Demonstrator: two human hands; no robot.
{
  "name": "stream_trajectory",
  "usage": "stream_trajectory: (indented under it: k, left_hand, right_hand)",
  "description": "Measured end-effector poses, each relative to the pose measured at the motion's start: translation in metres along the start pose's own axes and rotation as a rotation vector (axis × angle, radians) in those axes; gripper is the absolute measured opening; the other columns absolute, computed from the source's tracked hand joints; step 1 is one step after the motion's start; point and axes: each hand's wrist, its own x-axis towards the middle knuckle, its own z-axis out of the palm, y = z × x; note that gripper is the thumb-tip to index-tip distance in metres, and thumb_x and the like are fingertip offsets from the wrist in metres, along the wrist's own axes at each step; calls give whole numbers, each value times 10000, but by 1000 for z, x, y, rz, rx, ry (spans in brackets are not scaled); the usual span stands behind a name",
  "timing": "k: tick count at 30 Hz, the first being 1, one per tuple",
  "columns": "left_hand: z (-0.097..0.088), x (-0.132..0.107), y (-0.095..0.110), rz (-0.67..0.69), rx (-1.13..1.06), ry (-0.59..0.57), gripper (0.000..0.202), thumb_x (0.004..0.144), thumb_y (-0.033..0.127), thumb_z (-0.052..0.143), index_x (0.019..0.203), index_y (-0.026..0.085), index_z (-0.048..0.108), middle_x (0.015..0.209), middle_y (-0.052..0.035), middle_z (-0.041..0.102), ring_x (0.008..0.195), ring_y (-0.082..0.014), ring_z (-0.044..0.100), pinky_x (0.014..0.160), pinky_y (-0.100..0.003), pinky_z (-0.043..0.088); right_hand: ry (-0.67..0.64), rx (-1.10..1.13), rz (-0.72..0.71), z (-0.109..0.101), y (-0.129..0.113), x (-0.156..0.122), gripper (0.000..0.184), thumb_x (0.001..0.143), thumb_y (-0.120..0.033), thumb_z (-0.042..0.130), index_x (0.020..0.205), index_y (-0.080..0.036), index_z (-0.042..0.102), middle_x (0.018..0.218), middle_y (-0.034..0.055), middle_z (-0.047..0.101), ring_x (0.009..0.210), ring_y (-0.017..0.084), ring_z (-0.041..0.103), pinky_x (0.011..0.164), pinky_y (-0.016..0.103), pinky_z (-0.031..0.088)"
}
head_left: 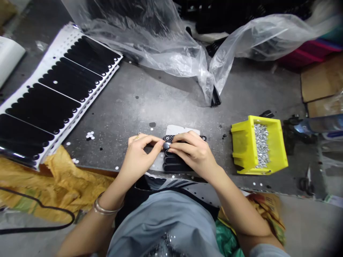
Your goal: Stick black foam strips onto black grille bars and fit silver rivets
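My left hand (140, 151) is closed, thumb and forefinger pinched at the left end of a small black round-ended piece (166, 145). My right hand (195, 151) pinches the same piece from the right, its fingers covering most of it. Just below lie several long black bars (175, 167) with rounded ends, side by side and partly under my right hand. Behind my fingertips is a black bar with a textured underside (168, 138), a hole showing at each end. A whitish flat piece (182, 129) rests beyond it.
Sheets of black round-ended stickers (64, 82) cover the table's left side. At right, a yellow bin (243, 146) holds many small silvery metal parts. Clear plastic film (171, 53) drapes across the back. Scissors (307, 182) lie at far right; white dots (90, 135) are scattered about.
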Motion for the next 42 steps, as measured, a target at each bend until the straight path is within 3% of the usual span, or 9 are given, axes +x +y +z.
stream_trajectory:
  k: [7, 10, 14, 22, 27, 32, 37, 40, 42]
  left_hand:
    - [4, 5, 0, -15, 6, 4, 160, 896, 384, 691, 792, 276, 749, 806, 44, 764, 825, -191, 673, 1041, -424, 377]
    - [3, 6, -1, -17, 16, 2, 169, 892, 386, 688, 778, 275, 745, 803, 43, 762, 817, -193, 668, 1049, -436, 371]
    - [0, 6, 0, -2, 24, -2, 188, 887, 390, 679, 757, 268, 740, 787, 38, 758, 793, -192, 661, 1030, -435, 396]
    - [0, 11, 2, -1, 67, -13, 241, 887, 451, 672, 766, 253, 736, 799, 9, 763, 795, -199, 667, 992, -416, 466]
    - [-23, -20, -4, 48, 27, -140, 254, 874, 481, 716, 985, 252, 714, 941, -22, 777, 907, -225, 692, 906, -380, 475]
    - [-30, -67, -1, 235, 168, -367, 198, 1002, 352, 604, 849, 276, 704, 852, 24, 748, 851, -193, 635, 878, -367, 399]
    - [-8, -76, 12, 168, 20, -250, 348, 1061, 300, 458, 742, 229, 577, 714, 16, 621, 726, -171, 560, 748, -326, 415]
    - [-3, -76, 5, 198, 81, -126, 327, 1050, 286, 482, 736, 226, 552, 687, 16, 602, 683, -167, 538, 717, -327, 404]
    - [-6, -77, -6, 269, 155, -72, 297, 1036, 267, 513, 747, 225, 572, 673, 17, 614, 656, -164, 539, 719, -339, 389]
  right_hand:
    - [-50, -38, -17, -12, -3, -1, 191, 1002, -320, 647, 1066, -192, 775, 1082, 98, 762, 957, 214, 646, 838, 369, 563]
    - [-29, -19, 148, -37, 3, -16, 212, 983, -329, 685, 1127, -193, 763, 1062, 93, 746, 960, 210, 669, 853, 369, 569]
    - [48, 153, 372, -56, 18, -36, 106, 964, -249, 701, 1029, -233, 782, 947, 29, 739, 822, 155, 678, 697, 296, 543]
    - [73, 152, 283, -48, 33, -38, 107, 955, -228, 691, 985, -242, 793, 900, 19, 662, 739, 135, 599, 665, 304, 521]
    - [271, -60, 219, -46, -2, -60, 235, 946, -163, 701, 1153, -265, 746, 936, 42, 541, 844, 178, 582, 744, 351, 557]
    - [96, 113, 105, -4, -62, -85, 226, 991, -165, 639, 1208, -170, 703, 984, 78, 648, 860, 174, 645, 727, 316, 590]
    - [148, 75, 14, 29, -79, -88, 349, 1010, -163, 599, 1359, -155, 609, 1046, 119, 716, 916, 210, 686, 774, 366, 620]
    - [51, 187, -55, 17, -83, -95, 250, 985, -158, 636, 1221, -235, 663, 1073, 93, 714, 963, 216, 696, 803, 386, 624]
    - [-21, 488, 31, 1, -83, -98, 101, 972, -259, 693, 1068, -253, 664, 1103, 74, 674, 1021, 216, 708, 849, 393, 636]
